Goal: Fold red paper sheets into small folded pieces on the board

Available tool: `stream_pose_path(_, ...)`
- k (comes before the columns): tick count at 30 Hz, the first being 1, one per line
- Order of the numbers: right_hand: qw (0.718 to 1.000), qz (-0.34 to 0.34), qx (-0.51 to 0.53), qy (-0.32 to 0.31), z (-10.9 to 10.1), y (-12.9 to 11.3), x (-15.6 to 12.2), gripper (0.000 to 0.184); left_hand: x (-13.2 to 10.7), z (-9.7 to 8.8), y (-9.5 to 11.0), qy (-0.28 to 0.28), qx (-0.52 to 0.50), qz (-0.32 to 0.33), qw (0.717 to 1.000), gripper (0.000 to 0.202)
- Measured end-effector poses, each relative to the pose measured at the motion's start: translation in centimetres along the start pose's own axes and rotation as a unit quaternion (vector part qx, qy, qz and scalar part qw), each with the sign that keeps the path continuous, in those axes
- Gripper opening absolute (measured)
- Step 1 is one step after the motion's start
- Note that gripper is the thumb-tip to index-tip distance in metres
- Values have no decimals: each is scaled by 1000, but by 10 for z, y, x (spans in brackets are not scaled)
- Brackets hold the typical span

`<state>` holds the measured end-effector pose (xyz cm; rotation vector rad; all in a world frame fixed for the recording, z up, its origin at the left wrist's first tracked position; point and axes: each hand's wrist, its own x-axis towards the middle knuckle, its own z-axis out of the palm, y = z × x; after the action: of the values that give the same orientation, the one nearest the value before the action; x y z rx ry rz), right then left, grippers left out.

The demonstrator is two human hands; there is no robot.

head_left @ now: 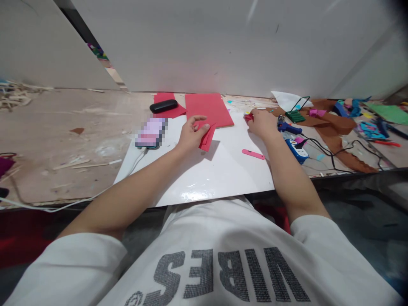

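Note:
My left hand [191, 135] pinches a folded piece of red paper [208, 139] between thumb and fingers, over the white board [191, 176]. Farther right, my right hand [264, 123] has its fingers bent down around a small red piece [248, 118] at the board's edge; the fingertips are partly hidden. A large red sheet [208, 108] lies flat behind my left hand. Between my forearms rests a pink craft knife [253, 154]. Just beyond my right hand sits a blue glue gun [289, 127].
To the left are a phone [152, 132] on a white cable and a black case [163, 106] on red scraps. A blue power socket [296, 151], black cords, a green stand [296, 116] and brown sheets [334, 123] crowd the right. A pale wall [207, 46] rises behind.

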<state>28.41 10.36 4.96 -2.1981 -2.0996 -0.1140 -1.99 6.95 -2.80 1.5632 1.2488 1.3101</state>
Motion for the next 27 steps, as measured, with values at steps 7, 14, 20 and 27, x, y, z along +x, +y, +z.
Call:
stream_pose_path(7, 962, -114, 183, 170, 28, 35, 26, 50, -11, 9, 25, 51, -127, -106, 985, 15)
stream_pose_path(14, 882, -237, 248, 323, 60, -22, -5, 66, -17, 24, 38, 89, -179, -219, 955, 19)
stream_pose_path(20, 822, -384, 181, 379, 92, -63, -24, 57, -23, 25, 55, 90, -279, -267, 918, 37)
stream_pose_path(27, 804, -415, 213, 369, 107, -62, -12, 45, -22, 20, 63, 114, -256, -299, 912, 59)
